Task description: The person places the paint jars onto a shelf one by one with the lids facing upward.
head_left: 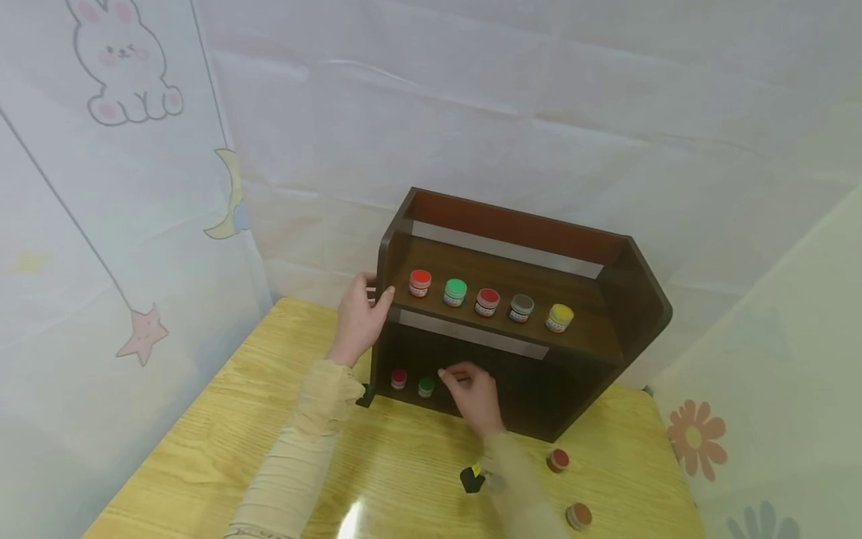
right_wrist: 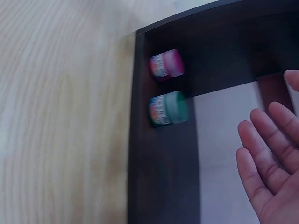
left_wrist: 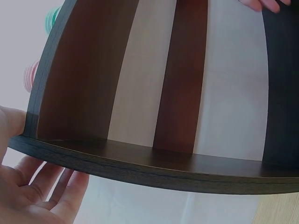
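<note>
My left hand (head_left: pixel 361 317) grips the left side panel of a dark brown wooden shelf (head_left: pixel 633 299), thumb in front and fingers (left_wrist: pixel 70 198) along the panel's outer face. Low in front of the bottom compartment is my right hand (head_left: pixel 477 397), holding nothing, its fingers (right_wrist: pixel 254 179) loosely extended in the right wrist view. To its left, a green-lidded paint jar (head_left: pixel 426 387) stands on the bottom board beside a dark pink-lidded jar (head_left: pixel 399 379). Both jars stand upright, a little apart.
On the upper board several jars form a row, from a red-lidded jar (head_left: pixel 420 284) to a yellow-lidded jar (head_left: pixel 560 318). A dark red-lidded jar (head_left: pixel 557 460) and a brown-lidded jar (head_left: pixel 578 516) are on the wooden table (head_left: pixel 222 449), right of the right forearm. A wall cloth (head_left: pixel 471 112) hangs behind.
</note>
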`<state>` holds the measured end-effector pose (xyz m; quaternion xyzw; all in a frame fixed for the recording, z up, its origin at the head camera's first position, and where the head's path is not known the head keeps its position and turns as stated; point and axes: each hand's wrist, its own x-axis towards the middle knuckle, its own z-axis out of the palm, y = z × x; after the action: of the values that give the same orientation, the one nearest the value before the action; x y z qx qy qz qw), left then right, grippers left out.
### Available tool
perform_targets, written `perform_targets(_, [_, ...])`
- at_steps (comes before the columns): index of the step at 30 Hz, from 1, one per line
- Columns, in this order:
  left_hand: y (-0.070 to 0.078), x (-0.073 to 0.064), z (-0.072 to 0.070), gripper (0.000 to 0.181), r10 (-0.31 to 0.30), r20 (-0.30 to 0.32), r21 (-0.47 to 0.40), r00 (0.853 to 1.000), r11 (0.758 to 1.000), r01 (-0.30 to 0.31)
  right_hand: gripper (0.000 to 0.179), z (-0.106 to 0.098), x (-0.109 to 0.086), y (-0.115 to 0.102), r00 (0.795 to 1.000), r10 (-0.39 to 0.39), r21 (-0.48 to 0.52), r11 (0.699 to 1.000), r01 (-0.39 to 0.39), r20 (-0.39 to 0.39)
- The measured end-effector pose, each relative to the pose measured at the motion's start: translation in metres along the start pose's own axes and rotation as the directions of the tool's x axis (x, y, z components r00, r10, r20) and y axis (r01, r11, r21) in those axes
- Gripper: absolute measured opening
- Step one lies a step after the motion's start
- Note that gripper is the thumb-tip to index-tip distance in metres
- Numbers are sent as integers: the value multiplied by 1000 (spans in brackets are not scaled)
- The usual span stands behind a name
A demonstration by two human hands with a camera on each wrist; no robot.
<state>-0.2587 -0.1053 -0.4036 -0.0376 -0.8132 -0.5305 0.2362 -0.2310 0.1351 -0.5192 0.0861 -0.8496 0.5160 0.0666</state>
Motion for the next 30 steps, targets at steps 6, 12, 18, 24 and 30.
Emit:
perform_targets(6, [0, 0, 0, 36, 6, 5, 3, 1000, 1000, -6, 21, -15, -8, -13, 999, -32, 12, 999, 32, -38])
perform_targets(12, [1, -1, -1, 35, 7, 1, -4, 1000, 1000, -7, 20, -29, -17, -27, 994, -82, -1, 997, 82, -76])
perform_targets(18, [1, -1, -1, 33, 12, -3, -13, 1000, 1000, -12, 16, -44, -22, -39, 992, -73, 14, 997, 75, -104])
perform_targets(24, [1, -1, -1, 34, 9, -2, -4, 1000, 1000, -9, 16, -66, -30, -52, 983, -97, 11, 995, 100, -155])
perform_targets(30, [-1, -1, -1, 34, 9, -3, -13, 1000, 1000, -9, 14, -89, -39, -61, 967, -146, -33, 989, 143, -208])
